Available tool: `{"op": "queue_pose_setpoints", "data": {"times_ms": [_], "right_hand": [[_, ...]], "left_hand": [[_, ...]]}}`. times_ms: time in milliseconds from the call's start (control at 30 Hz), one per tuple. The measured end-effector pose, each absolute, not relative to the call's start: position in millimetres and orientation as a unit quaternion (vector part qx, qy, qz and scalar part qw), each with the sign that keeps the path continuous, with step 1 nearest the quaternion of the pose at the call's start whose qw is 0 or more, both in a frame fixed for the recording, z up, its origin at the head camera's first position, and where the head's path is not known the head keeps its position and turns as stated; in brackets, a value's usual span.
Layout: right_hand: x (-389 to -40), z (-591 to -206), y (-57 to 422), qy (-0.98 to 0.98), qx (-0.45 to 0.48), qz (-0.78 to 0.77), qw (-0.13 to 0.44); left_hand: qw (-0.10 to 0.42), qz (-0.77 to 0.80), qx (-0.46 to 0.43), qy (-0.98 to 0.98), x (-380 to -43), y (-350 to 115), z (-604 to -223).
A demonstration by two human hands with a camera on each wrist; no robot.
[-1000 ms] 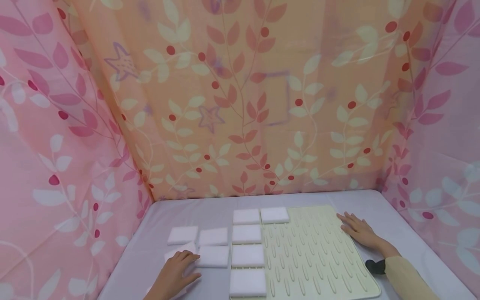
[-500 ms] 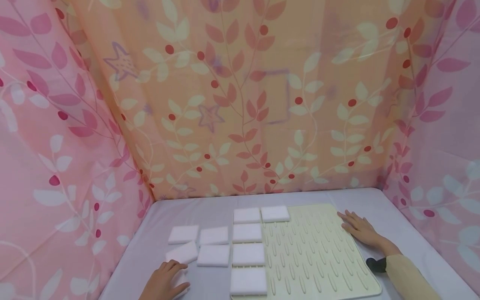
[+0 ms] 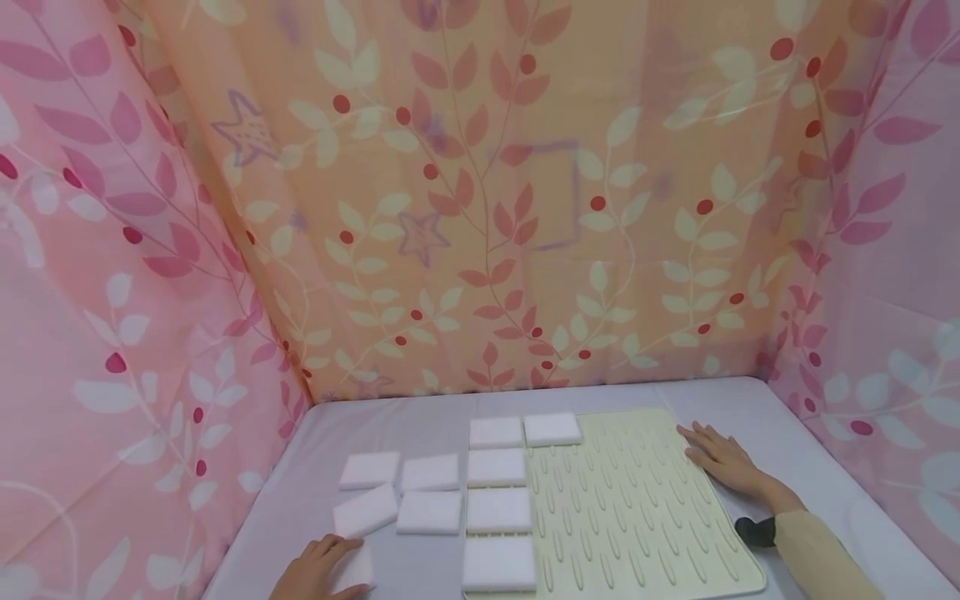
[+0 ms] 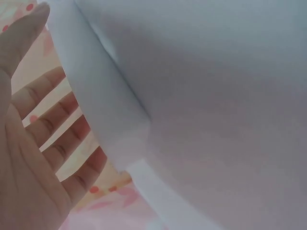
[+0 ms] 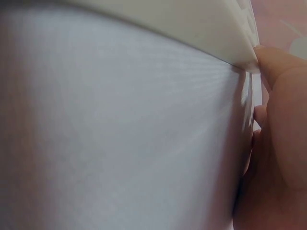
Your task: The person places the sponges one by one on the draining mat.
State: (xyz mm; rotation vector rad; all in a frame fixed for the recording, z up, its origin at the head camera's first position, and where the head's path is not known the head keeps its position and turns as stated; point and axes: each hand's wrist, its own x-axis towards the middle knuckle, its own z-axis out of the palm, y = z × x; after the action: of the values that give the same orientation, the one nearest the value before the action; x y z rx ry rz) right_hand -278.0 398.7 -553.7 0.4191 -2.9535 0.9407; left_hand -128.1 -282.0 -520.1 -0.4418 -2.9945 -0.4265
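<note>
At the front left of the table, my left hand reaches over a white sponge, fingers at its far edge and thumb at the near side. In the left wrist view the fingers look loosely extended beside a white sponge; whether they press it I cannot tell. My right hand rests with extended fingers at the right edge of a cream ridged mat. The right wrist view has the thumb touching the mat's rim. White sponges lie down the mat's left column, with one sponge beside the top one.
Several loose sponges lie left of the mat, among them a tilted sponge and a flat sponge. The table has a pale cover. Patterned curtains close off the back and both sides.
My left hand has moved left and toward the near edge, from beside the tilted sponge to the nearest loose one. My right hand keeps its place on the mat's edge.
</note>
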Motion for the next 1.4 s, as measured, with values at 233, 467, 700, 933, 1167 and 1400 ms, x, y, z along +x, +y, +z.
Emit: {"op": "queue_pose_setpoints", "data": {"times_ms": [233,467,700,933,1167,1400], "right_hand": [[-276.1,-551.4,398.3,-0.943,0.134,0.303,0.008],[-277.0,-551.9,400.6,-0.944,0.137,0.301,0.011],[-277.7,-552.7,401.7,-0.944,0.136,0.302,0.01],[-277.4,-553.4,401.3,-0.942,0.137,0.306,0.011],[-276.8,-553.3,399.9,-0.943,0.136,0.303,0.012],[-278.6,-554.8,399.5,-0.943,0.136,0.305,0.011]], "left_hand": [[0.02,-0.134,-0.156,-0.979,-126.3,-297.8,-524.1],[-0.033,-0.149,-0.187,-0.97,-125.3,-314.6,-518.7],[-0.063,-0.172,-0.171,-0.968,-125.4,-314.3,-511.5],[-0.058,-0.167,-0.154,-0.972,-126.7,-308.1,-505.0],[-0.073,-0.178,-0.138,-0.971,-131.6,-301.1,-498.4],[0.025,-0.156,-0.2,-0.967,-130.2,-292.6,-498.6]]}}
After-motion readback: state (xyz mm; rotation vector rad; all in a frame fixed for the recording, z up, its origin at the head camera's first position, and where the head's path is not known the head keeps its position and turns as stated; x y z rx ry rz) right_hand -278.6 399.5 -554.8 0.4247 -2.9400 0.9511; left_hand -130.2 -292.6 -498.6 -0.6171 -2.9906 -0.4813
